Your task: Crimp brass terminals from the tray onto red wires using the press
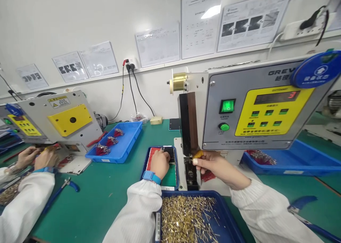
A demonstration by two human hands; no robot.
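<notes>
My left hand [159, 164], a blue band at its wrist, reaches into a small blue tray [145, 160] of red, black and green pieces. Its fingers are curled down and their tips are hidden. My right hand [213, 165] is at the crimping head [190, 172] of a grey bench machine [229, 87]. Thumb and forefinger are pinched together there, with a yellow cover [198, 154] on the forefinger; what they hold is too small to make out. Below both hands lies a dark blue tray [229, 218] full of gold-coloured metal pins [183, 218].
Blue-handled pliers [303, 214] lie at the right. Blue bins [125, 140] with bundles of red pieces stand left and right of the machine. At the far left, a co-worker's hands [46, 158] work at another machine [66, 115]; more pliers [60, 193] lie nearby.
</notes>
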